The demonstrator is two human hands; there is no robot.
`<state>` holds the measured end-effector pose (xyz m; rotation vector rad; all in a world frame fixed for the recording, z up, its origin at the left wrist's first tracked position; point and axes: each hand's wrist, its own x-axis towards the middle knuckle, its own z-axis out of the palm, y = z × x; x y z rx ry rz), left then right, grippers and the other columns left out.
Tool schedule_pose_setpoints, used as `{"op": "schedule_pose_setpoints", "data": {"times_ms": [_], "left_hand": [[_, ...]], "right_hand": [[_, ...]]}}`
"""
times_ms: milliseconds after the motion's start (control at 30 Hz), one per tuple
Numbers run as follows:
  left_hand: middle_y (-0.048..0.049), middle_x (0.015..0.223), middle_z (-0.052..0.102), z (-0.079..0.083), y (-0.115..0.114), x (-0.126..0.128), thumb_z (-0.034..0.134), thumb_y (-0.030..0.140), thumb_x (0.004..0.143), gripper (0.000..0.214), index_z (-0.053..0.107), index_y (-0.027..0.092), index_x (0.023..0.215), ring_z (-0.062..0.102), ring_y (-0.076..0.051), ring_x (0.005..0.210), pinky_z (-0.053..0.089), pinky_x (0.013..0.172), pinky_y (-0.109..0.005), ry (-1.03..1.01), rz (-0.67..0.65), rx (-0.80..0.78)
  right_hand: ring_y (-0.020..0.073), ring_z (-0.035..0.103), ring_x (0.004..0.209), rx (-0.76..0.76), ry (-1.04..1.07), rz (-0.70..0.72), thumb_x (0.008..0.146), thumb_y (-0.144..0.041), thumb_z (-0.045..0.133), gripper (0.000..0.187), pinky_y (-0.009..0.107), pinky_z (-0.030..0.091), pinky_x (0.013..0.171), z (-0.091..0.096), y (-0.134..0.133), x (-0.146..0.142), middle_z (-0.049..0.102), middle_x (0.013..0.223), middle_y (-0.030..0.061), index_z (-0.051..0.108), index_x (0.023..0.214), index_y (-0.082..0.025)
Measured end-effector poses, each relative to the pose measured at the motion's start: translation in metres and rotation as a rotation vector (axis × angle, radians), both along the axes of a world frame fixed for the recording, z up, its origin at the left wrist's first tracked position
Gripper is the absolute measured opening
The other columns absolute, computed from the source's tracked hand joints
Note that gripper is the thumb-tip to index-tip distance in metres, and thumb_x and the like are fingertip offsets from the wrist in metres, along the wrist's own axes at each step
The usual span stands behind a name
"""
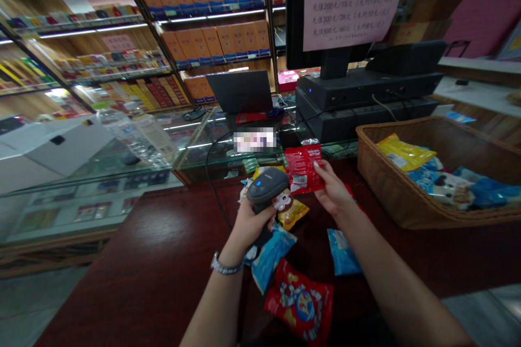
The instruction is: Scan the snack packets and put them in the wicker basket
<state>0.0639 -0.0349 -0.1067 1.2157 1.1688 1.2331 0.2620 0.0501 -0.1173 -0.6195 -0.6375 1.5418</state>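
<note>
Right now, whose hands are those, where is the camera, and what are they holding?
These are one person's own two hands, seen by a single camera worn on their head, looking down. The left hand grips a grey plastic handheld scanner. The right hand pinches a small red snack packet. Below them, on the dark red-brown wooden counter, lie more packets: a blue packet and a red cartoon packet. At the right stands a brown woven basket with yellow and blue packets inside.

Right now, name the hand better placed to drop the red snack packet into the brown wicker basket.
Likely right: right hand holds red snack packet, wicker basket on its side; left hand grips grey scanner.
</note>
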Motion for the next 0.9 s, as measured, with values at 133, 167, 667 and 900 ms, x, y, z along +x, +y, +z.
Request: {"op": "schedule_pose_setpoints", "data": {"times_ms": [133,167,667,900], "left_hand": [[0.0001,0.054,0.063,-0.002,0.002,0.004,0.080,0.032,0.072,0.025,0.068,0.015,0.084,0.054,-0.013,0.043,0.045,0.046,-0.025,0.084,0.147,0.087],[-0.0023,0.061,0.067,-0.003,0.002,0.006,0.082,0.032,0.071,0.026,0.070,0.014,0.085,0.056,-0.014,0.046,0.046,0.048,-0.026,0.121,0.203,0.122],[-0.0083,0.086,0.076,-0.009,0.006,0.000,0.083,0.026,0.066,0.031,0.074,0.014,0.093,0.066,-0.019,0.059,0.055,0.056,-0.030,0.168,0.332,0.185],[-0.0035,0.070,0.072,-0.005,0.007,0.000,0.079,0.023,0.069,0.022,0.072,0.014,0.088,0.062,-0.017,0.052,0.053,0.053,-0.029,0.197,0.326,0.215]], "right_hand": [[0.0113,0.062,0.062,0.037,-0.076,-0.058,0.065,-0.034,0.085,0.038,0.022,0.052,0.059,-0.004,-0.001,-0.007,0.067,0.072,-0.0080,0.051,0.081,-0.026],[0.0115,0.061,0.060,0.025,-0.076,-0.050,0.064,-0.033,0.086,0.040,0.022,0.051,0.057,-0.005,-0.001,-0.009,0.067,0.071,-0.0078,0.050,0.080,-0.026],[0.0162,0.069,0.076,-0.040,-0.048,0.126,0.065,-0.034,0.085,0.032,0.028,0.055,0.073,-0.002,-0.005,-0.009,0.077,0.087,0.0016,0.073,0.091,-0.020],[0.0122,0.060,0.054,-0.071,-0.211,0.070,0.056,-0.043,0.091,0.036,0.024,0.046,0.053,0.000,-0.007,-0.009,0.072,0.066,0.0022,0.076,0.075,-0.015]]}}
